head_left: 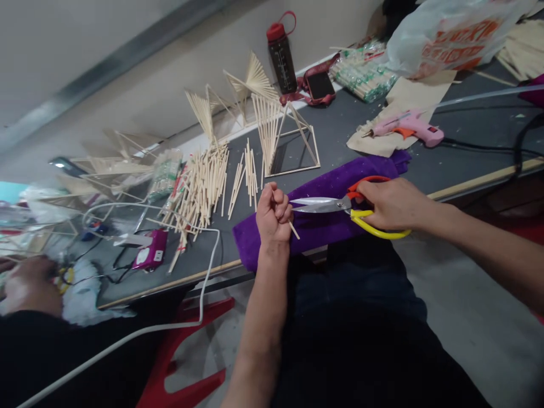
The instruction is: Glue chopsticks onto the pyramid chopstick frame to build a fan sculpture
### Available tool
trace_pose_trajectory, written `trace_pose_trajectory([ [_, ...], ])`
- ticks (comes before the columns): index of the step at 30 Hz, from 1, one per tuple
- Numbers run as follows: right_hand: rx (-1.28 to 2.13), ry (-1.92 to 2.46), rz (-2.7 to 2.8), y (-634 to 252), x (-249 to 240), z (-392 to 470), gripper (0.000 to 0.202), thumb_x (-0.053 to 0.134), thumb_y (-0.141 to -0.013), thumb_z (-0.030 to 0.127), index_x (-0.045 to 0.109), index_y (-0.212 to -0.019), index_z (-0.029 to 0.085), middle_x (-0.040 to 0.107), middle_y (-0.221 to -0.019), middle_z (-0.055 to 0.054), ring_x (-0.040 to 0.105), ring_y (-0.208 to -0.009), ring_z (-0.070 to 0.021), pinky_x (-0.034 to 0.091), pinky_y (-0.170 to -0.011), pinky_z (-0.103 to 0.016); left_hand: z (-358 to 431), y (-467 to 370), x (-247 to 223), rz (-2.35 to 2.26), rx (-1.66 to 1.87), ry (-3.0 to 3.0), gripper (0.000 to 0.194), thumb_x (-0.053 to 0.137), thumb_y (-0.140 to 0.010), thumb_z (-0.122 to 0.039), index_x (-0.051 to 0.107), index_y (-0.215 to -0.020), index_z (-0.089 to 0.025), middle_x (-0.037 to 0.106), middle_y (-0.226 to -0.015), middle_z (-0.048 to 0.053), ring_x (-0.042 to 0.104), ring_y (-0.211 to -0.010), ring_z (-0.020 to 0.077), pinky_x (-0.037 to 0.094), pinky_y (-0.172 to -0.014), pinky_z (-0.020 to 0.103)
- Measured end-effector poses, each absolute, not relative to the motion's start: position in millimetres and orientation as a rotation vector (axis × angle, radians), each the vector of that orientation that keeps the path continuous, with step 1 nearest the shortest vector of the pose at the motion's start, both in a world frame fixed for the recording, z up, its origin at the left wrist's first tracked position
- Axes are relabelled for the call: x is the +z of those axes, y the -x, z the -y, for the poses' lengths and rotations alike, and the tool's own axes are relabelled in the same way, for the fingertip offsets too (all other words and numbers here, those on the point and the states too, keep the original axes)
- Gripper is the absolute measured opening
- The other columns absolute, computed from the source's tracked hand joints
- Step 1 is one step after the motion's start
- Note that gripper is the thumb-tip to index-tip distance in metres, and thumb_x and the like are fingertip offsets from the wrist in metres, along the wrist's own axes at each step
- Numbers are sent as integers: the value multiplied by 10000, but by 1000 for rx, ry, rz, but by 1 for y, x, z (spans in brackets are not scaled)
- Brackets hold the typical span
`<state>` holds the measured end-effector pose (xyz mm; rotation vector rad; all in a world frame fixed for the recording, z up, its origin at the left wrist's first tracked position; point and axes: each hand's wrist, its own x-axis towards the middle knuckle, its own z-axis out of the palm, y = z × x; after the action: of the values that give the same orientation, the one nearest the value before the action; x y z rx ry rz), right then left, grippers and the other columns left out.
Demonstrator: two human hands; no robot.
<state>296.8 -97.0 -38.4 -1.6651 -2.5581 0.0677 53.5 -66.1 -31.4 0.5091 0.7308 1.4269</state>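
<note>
My left hand (274, 214) is closed round a thin wooden stick (294, 230), whose end pokes out below the fingers. In my right hand (382, 203) are large scissors (325, 204) with one orange and one yellow handle; the blades point left, their tips close to the left fingers. Both hands are over a purple cloth (318, 184) at the table's front edge. Beyond the cloth stands a stick frame (293, 171) with a fan of sticks on its left side. Loose sticks (204, 187) lie in a pile to the left.
A pink glue gun (410, 126) rests on brown paper at the right. Behind are a bottle (281, 62), a phone (321, 86) and packed sticks (365, 73). A white cable (208, 272) crosses the left front edge. Another person's hand (34, 283) is at far left.
</note>
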Motion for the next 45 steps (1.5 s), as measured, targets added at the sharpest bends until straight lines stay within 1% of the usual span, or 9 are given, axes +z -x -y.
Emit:
trace_pose_trajectory([
  [6, -36, 1557, 2560, -296, -46, 101, 391, 463, -838, 476, 584, -957, 124, 673, -744, -112, 624, -653, -238, 303, -555, -292, 68, -53, -35, -735, 1456, -545, 143, 565, -901, -248, 572, -789, -159, 418, -550, -80, 275, -343, -3, 180, -280, 110],
  [11, 71, 1611, 2482, -291, -43, 105, 390, 490, -833, 467, 576, -996, 123, 694, -826, -127, 667, -741, -259, 364, -593, -302, 66, -50, -38, -727, 1417, -584, 137, 675, -808, -250, 570, -803, -161, 442, -556, -86, 290, -335, -7, 160, -284, 113],
  [17, 96, 1646, 2493, -283, -32, 104, 337, 481, -846, 430, 569, -981, 134, 694, -840, -130, 679, -744, -277, 377, -584, -313, 59, -49, -38, -750, 1370, -630, 133, 677, -766, -239, 587, -798, -146, 497, -535, -73, 308, -318, -2, 159, -280, 116],
  [23, 263, 1693, 2458, -287, -30, 98, 390, 548, -793, 512, 578, -1000, 182, 708, -907, -97, 676, -803, -261, 377, -597, -293, 55, -45, -39, -749, 1356, -657, 102, 645, -776, -221, 597, -811, -137, 508, -539, -65, 316, -320, 5, 191, -282, 116],
  [27, 187, 1788, 2347, -309, -14, 88, 454, 518, -797, 585, 590, -999, 185, 709, -921, -101, 669, -815, -267, 389, -619, -298, 54, -44, -41, -730, 1340, -679, 105, 655, -763, -213, 605, -812, -133, 516, -541, -58, 323, -323, 9, 199, -281, 115],
  [29, 71, 1869, 2247, -328, 0, 74, 488, 487, -813, 598, 590, -1023, 169, 702, -956, -128, 659, -841, -280, 403, -643, -311, 54, -45, -40, -733, 1340, -687, 114, 663, -755, -213, 608, -815, -133, 514, -537, -58, 322, -324, 11, 198, -280, 115],
  [32, -80, 1938, 2075, -362, 23, 37, 456, 501, -827, 504, 569, -1120, 162, 682, -1051, -147, 639, -907, -283, 421, -692, -323, 56, -46, -38, -744, 1349, -701, 126, 675, -747, -218, 609, -818, -137, 516, -538, -58, 319, -325, 11, 201, -282, 113],
  [37, -99, 2142, 1815, -409, 44, -50, 474, 583, -764, 469, 619, -1067, 107, 681, -1029, -190, 628, -929, -318, 445, -721, -337, 57, -49, -36, -758, 1348, -725, 156, 701, -730, -225, 610, -820, -136, 524, -544, -57, 315, -325, 8, 199, -283, 110],
  [45, 86, 2324, 1764, -438, 2, -142, 503, 599, -772, 394, 660, -1104, 22, 652, -1131, -250, 618, -1009, -316, 460, -802, -334, 65, -50, -36, -783, 1342, -731, 161, 697, -757, -255, 617, -839, -142, 510, -543, -63, 304, -331, 8, 207, -292, 106],
])
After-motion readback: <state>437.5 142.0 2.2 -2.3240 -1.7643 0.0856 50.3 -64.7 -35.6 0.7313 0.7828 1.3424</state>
